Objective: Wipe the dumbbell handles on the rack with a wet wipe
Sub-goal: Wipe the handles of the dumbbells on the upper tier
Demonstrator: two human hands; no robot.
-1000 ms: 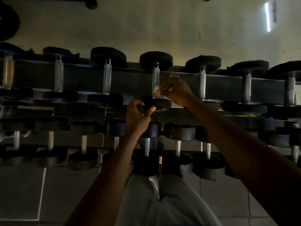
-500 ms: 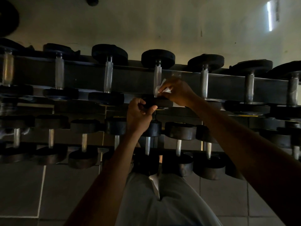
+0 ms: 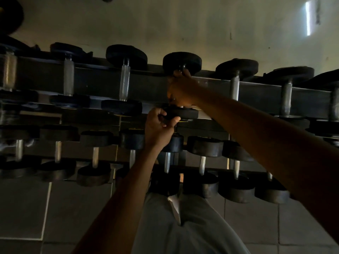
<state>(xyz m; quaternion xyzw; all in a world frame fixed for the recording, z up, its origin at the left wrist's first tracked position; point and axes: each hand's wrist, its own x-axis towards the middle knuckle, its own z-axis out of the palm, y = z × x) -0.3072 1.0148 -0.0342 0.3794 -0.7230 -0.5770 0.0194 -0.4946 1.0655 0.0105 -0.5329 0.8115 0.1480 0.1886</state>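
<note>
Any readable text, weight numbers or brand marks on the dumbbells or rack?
None readable. Faint yellowish marks on the near head of the held dumbbell and on lower-tier dumbbell heads are too dark and blurred to read. The rack rail shows no label.

Dim gym, dumbbell rack (image 3: 183, 88), tiled floor (image 3: 23, 208)

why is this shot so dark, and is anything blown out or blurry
Head view: dim room, lit mostly by a bright slit in the wall, which is blown out; the rack and floor sit in deep shadow; the right hand is slightly motion-smeared; wide-angle bending curves the rack rail; the wet wipe is not visible.
</note>
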